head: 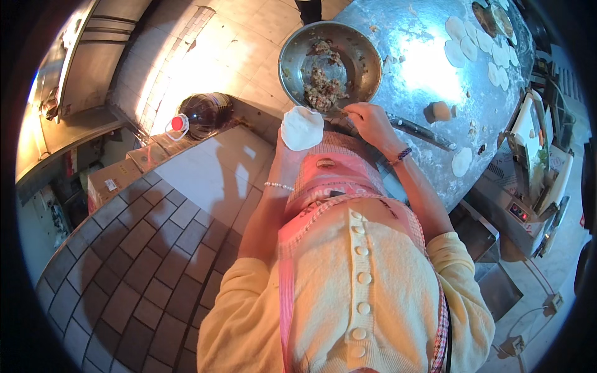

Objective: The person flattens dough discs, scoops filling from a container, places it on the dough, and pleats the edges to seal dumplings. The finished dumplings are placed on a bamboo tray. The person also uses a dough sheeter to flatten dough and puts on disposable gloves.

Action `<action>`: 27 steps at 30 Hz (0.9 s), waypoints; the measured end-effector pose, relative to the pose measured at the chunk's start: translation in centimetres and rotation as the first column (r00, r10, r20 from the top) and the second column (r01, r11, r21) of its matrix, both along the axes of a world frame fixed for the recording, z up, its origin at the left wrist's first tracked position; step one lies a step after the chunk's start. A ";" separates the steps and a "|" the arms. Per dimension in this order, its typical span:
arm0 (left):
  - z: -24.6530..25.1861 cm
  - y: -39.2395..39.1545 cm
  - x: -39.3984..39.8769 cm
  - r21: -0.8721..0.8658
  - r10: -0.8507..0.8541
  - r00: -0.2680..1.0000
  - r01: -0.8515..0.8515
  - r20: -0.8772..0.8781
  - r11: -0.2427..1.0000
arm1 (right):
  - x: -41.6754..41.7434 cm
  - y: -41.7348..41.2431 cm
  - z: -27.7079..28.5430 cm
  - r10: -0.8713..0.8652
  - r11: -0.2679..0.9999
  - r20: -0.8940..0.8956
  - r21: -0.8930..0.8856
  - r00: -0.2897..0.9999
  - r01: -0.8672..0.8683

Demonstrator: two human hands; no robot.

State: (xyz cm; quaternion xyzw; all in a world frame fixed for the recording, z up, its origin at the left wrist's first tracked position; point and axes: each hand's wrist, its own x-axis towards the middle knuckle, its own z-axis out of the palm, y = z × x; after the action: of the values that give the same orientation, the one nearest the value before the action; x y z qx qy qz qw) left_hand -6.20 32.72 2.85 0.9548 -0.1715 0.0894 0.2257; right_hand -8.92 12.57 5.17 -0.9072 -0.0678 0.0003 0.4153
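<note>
A round dough wrapper (302, 128) rests on my left hand (288, 151), which is raised just below the steel bowl and mostly covered by the dough. The steel bowl (364, 51) holds a chunky minced filling (322, 88), heaped towards its near side. My right hand (368, 122) is at the bowl's near right rim, its fingers closed on the end of a thin utensil whose tip reaches the filling; its exact kind is unclear. Beside that hand, a dark rod (422, 132) lies on the floured metal table (406, 93).
Several dough wrappers (461, 42) lie at the table's far right, with a single wrapper (461, 162) nearer. A dough lump (440, 111) sits between. Left are a red-capped jug (205, 114) and cardboard boxes (112, 179). A person's dark-clad leg (309, 10) shows beyond the bowl.
</note>
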 end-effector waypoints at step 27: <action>3.6 -4.1 7.9 -0.328 -0.847 0.490 -0.850 -0.206 -0.412 | -2.4 2.4 9.5 -0.357 0.711 -0.526 0.382 0.771 0.590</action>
State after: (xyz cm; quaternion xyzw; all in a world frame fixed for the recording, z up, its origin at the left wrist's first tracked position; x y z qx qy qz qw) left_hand 1.75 28.65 6.44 0.0448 0.1587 -0.3195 0.9331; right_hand -11.30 15.00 14.70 -0.7205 0.2657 0.0648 0.6372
